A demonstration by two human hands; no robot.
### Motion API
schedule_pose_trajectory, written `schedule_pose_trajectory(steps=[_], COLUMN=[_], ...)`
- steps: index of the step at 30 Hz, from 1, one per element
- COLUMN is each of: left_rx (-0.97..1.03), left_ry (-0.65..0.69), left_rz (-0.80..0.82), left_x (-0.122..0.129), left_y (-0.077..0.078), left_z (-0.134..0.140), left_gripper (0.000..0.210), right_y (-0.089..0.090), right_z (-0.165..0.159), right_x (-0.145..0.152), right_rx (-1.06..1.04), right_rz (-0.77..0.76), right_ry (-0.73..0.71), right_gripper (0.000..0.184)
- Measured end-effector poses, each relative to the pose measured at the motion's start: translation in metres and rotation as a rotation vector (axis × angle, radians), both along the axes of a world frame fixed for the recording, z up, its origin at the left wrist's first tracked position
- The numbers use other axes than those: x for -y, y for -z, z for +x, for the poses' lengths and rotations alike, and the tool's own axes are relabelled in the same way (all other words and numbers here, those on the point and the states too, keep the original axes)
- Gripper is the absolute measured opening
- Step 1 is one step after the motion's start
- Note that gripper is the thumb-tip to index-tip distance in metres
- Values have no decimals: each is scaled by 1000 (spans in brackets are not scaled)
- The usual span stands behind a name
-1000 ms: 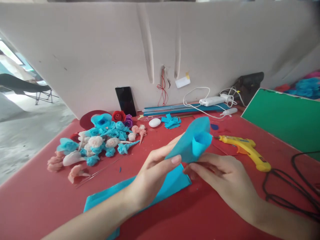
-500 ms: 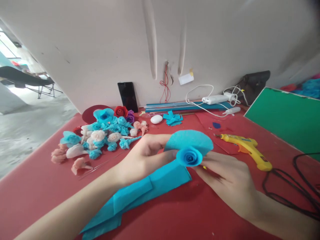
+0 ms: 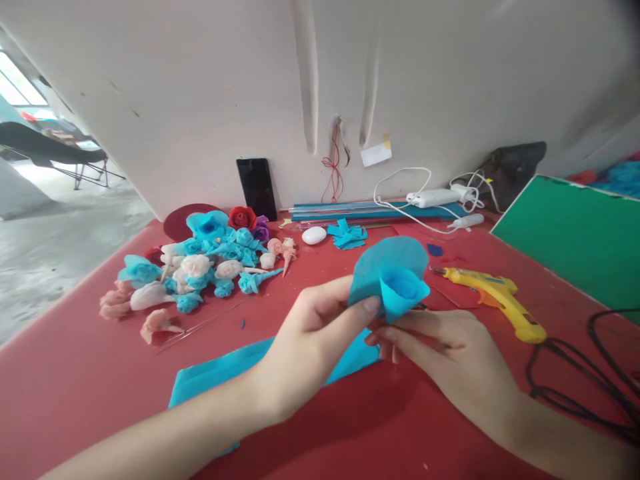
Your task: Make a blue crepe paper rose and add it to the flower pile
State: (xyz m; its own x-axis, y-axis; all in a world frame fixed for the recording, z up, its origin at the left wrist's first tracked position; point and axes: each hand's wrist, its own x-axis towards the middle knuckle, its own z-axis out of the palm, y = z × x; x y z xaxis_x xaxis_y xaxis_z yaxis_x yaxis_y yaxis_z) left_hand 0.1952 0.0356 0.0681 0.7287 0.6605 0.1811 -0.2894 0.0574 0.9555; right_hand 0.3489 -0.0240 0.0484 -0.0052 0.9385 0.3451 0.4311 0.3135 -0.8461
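A blue crepe-paper flower (image 3: 403, 293) is held up between my hands over the red table (image 3: 320, 433). It has a rolled centre and one wide rounded petal standing behind it. My left hand (image 3: 320, 333) pinches the petal's lower left edge between thumb and fingers. Below the rolled centre, my right hand (image 3: 450, 353) is closed round the flower's base, which its fingers mostly hide. Under my left forearm lie folded strips of blue crepe paper (image 3: 220, 363), partly covered by it.
Left, a heap of paper flowers (image 3: 195, 267). Right, a yellow glue gun (image 3: 495, 300) with a black cord (image 3: 555, 380) and a green board (image 3: 575, 233). Along the wall, a phone (image 3: 257, 188), a white egg-shaped object (image 3: 314, 235), blue paper scraps (image 3: 347, 233) and a white power strip (image 3: 433, 198).
The flower has tilted, so its rolled centre shows more from the side and sits further right and higher. My left hand has moved right and now has its thumb at the petal's base.
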Motion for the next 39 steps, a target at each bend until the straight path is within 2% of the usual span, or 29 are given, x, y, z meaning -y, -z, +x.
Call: schedule_pose_trajectory(steps=[5,12,18,27,36,39], left_rx=[45,53,-36,-31,-35,41], left_ry=[57,85,48,27,-4,5], left_rz=[-80,-92,-62,-74,-130,-200], left_x=[3,2,4,7,7,5], left_y=[3,6,3,6,10,7], left_z=[2,2,2,2,3,3], left_gripper=[29,25,9,6,8,7], right_y=[2,-3,-1,-4,-3,-3], right_z=[1,0,3,0,-1,-2], right_x=[0,0,3,3,5,2], right_rx=[-77,-94,-82,-93,-89,-80], right_rz=[-51,-80,-68,-69,-155,-233], right_ry=[-27,-56,-75,-60,-57,-27], right_gripper=[20,23,21,25,28,19])
